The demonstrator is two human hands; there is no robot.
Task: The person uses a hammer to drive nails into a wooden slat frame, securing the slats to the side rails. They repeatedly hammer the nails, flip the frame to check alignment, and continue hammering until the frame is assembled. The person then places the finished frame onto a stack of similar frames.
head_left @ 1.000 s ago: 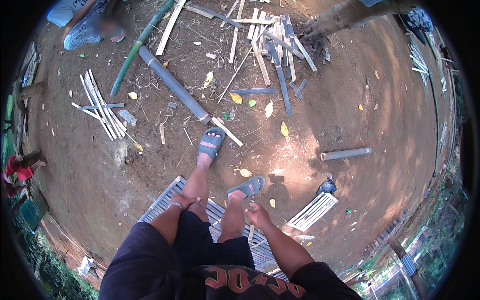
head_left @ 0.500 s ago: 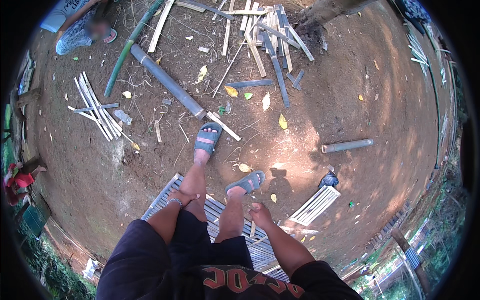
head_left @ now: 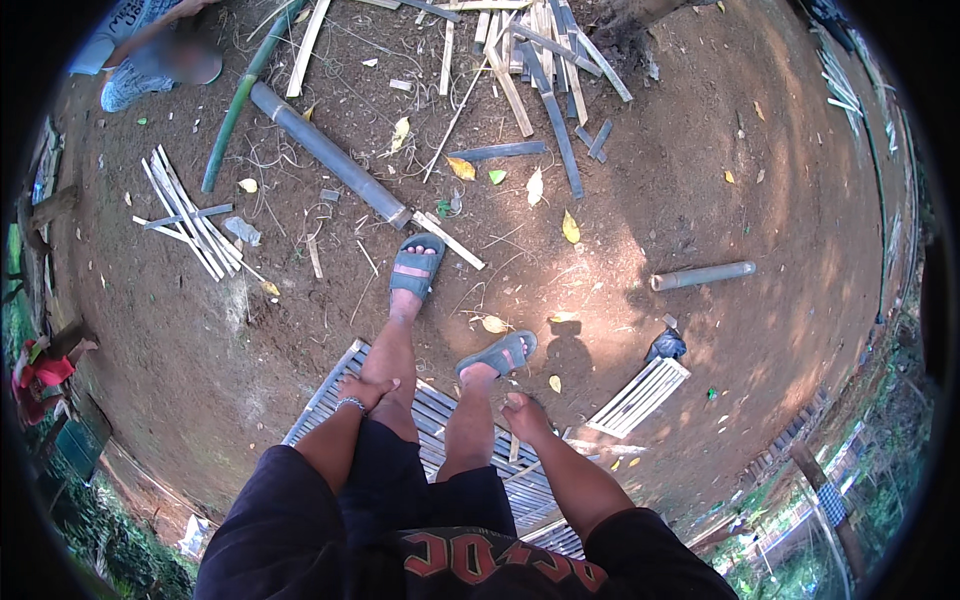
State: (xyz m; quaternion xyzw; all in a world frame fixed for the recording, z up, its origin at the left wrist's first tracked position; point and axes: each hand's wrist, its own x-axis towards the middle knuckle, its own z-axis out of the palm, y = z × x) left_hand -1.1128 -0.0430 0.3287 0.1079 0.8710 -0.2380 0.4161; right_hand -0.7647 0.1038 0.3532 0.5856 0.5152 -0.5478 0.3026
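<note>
My left hand (head_left: 367,391), with a bracelet at the wrist, lies across my left knee, fingers outstretched and thumb pointing right. My right hand (head_left: 527,417) is beside my right shin with its fingers curled in; whatever they may hold is hidden. Beneath my legs is a slatted bamboo bench (head_left: 330,392). Just ahead of my left sandal (head_left: 416,268), a thick bamboo pole (head_left: 330,157) lies on the ground, with a pale split strip (head_left: 450,241) at its near end. My right sandal (head_left: 499,355) rests on the dirt.
Split bamboo pieces (head_left: 548,70) lie heaped at the far middle, and crossed strips (head_left: 190,215) at the left. A green pole (head_left: 238,110) lies beside a person (head_left: 150,65) at the far left. To the right are a short bamboo tube (head_left: 703,275), a slatted panel (head_left: 640,397) and a dark bag (head_left: 667,346).
The view has shifted slightly, so the ground and its objects sit a little differently. Both my hands keep nearly the same place and pose.
</note>
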